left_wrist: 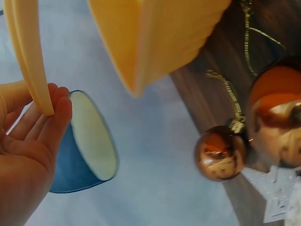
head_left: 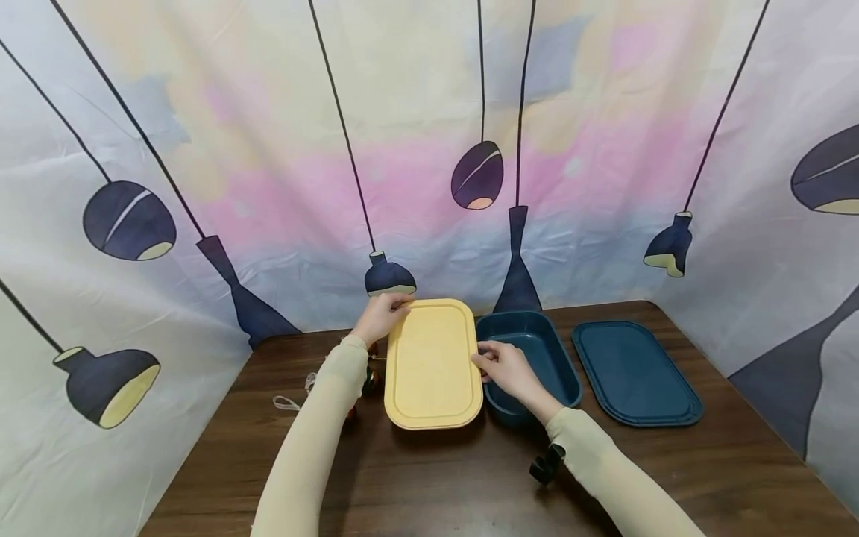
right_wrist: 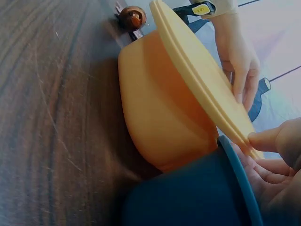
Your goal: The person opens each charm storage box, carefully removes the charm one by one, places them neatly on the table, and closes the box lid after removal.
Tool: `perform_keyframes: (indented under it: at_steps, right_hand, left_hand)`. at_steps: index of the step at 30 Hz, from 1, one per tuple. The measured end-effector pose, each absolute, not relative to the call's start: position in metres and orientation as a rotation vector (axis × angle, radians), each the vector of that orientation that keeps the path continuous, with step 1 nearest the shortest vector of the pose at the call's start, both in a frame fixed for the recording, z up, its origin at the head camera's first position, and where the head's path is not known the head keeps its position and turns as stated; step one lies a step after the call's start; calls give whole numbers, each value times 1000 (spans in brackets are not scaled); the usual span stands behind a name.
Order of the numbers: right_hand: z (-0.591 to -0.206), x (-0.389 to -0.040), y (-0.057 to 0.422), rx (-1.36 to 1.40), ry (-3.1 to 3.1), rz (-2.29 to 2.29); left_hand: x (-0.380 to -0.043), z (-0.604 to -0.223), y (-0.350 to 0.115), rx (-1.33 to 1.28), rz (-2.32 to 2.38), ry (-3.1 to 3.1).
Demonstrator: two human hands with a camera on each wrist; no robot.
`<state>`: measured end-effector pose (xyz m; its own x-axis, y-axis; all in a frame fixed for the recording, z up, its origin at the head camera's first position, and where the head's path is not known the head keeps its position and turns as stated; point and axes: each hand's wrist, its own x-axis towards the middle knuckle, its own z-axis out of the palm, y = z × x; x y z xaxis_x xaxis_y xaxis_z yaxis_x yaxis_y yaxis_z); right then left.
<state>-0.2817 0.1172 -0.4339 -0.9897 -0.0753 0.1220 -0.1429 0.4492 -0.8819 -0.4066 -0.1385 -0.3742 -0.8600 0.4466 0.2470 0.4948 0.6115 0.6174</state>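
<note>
A yellow lid (head_left: pixel 435 365) is held tilted over a yellow box (right_wrist: pixel 155 103), which the lid hides in the head view. My left hand (head_left: pixel 380 317) pinches the lid's far left corner between thumb and fingers. On the opposite long side, my right hand (head_left: pixel 511 371) pinches the lid's edge, close over the rim of a dark blue box (head_left: pixel 562 358). In the right wrist view a gap shows between the lid and the near part of the yellow box.
A dark blue lid (head_left: pixel 634 373) lies flat on the wooden table (head_left: pixel 443 485) at the right. Shiny copper-coloured ball ornaments (left_wrist: pixel 221 153) with gold cords lie left of the yellow box. A patterned cloth (head_left: pixel 416 149) hangs behind the table.
</note>
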Motion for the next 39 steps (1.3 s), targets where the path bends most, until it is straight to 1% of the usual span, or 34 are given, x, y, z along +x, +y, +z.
perform_keyframes:
  at_steps: [7, 16, 25, 34, 39]
  right_hand:
    - [-431, -288, 114, 165, -2682, 1564]
    - [-423, -294, 112, 131, -2770, 1455]
    - [-423, -299, 111, 125, -2807, 1414]
    - [-422, -303, 107, 239, -2858, 1286]
    - [-421, -304, 103, 249, -2881, 1222]
  left_hand:
    - [-421, -392, -135, -759, -1121, -2823]
    - [-428, -410, -132, -697, -1102, -2861]
    - [-427, -416, -131, -664, -1066, -2855]
    - [-428, -417, -135, -676, -1082, -2838]
    - [-428, -418, -136, -651, -1102, -2839]
